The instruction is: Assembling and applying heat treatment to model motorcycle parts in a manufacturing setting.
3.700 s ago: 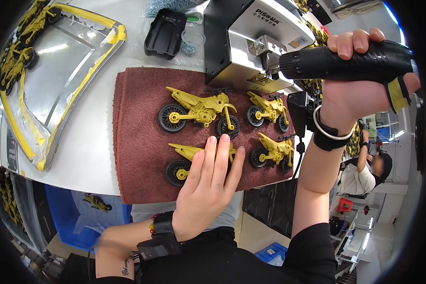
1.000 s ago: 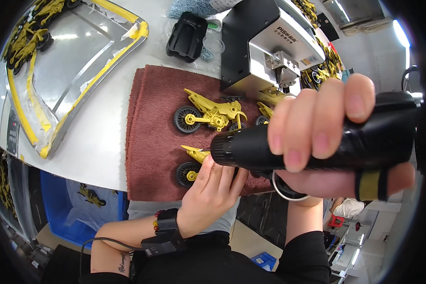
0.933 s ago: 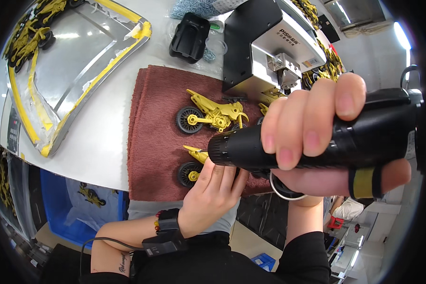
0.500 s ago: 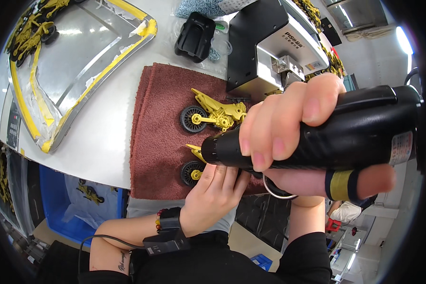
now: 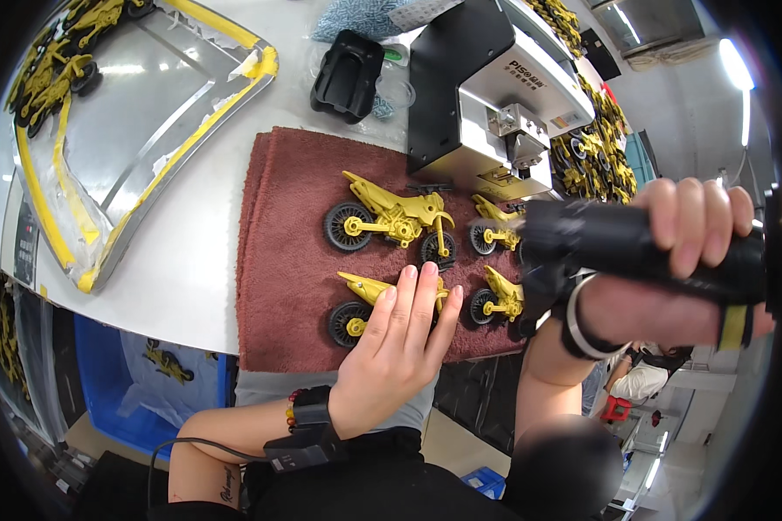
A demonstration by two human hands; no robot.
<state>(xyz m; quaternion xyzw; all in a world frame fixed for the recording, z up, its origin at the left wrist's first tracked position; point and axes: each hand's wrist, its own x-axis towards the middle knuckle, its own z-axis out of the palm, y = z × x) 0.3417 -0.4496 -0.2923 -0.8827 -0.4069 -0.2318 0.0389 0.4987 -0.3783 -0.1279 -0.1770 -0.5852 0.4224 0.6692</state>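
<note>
My left hand (image 5: pixel 395 360) lies with fingers stretched out over a yellow toy motorcycle (image 5: pixel 362 284), pressing it down on a folded brown towel (image 5: pixel 278 252). Part of that toy is hidden under the fingers. My right hand (image 5: pixel 699 226) is wrapped round a black electric screwdriver (image 5: pixel 599 239), held up at the right with its front end blurred. Another toy motorcycle (image 5: pixel 404 213) lies on its side just beyond my left hand. Two more, an upper toy motorcycle (image 5: pixel 493 227) and a lower toy motorcycle (image 5: pixel 500 295), lie to the right, partly covered by the screwdriver.
A black and silver screw feeder (image 5: pixel 487 104) stands behind the towel. Beside it are a black plastic tray (image 5: pixel 347 76) and a bag of small bluish screws (image 5: pixel 361 19). A taped metal tray (image 5: pixel 174 78) bears several toys at left. A blue bin (image 5: pixel 96 382) sits below the table edge.
My right hand has drawn the screwdriver away to the right, off the toy under my left hand, uncovering the toys at right. My left hand stays on its toy, fingers now flatter.
</note>
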